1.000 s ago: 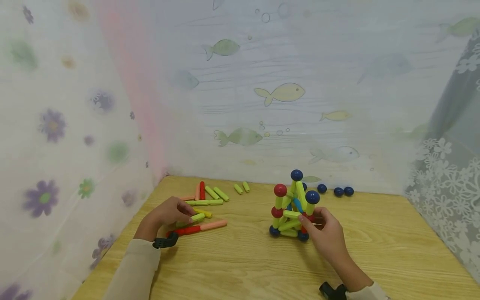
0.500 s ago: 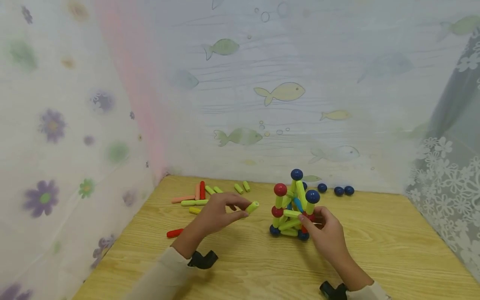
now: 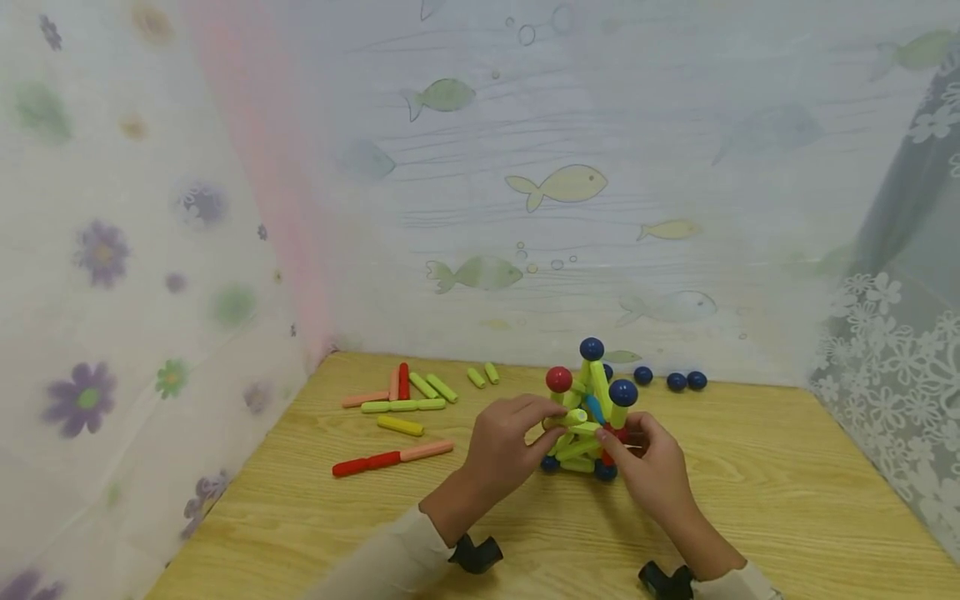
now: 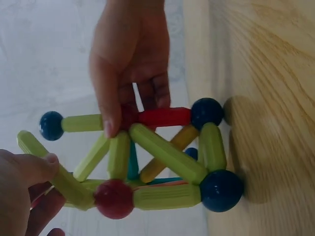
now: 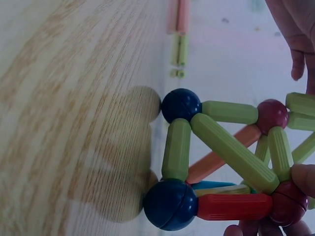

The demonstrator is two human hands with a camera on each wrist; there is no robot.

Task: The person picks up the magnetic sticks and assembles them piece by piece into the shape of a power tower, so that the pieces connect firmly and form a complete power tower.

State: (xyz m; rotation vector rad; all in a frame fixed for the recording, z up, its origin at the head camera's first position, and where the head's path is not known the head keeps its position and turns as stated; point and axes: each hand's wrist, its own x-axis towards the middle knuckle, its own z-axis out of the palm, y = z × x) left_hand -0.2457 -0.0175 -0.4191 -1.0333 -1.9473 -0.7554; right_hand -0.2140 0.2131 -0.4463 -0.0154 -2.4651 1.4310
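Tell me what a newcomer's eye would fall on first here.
The eye would probably go first to the bright structure of rods and balls, right of centre in the head view, where the left hand pinches a yellow-green rod and the right hand grips the structure's right side. Next might come the loose coloured rods towards the left of the wooden table, then the fish drawings on the pale backdrop behind.

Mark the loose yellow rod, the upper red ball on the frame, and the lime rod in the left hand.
Yellow rod (image 3: 401, 426): head view, middle of its length.
Upper red ball (image 3: 558, 380): head view, middle of its visible side.
Lime rod (image 4: 70, 185): left wrist view, exposed lower length.
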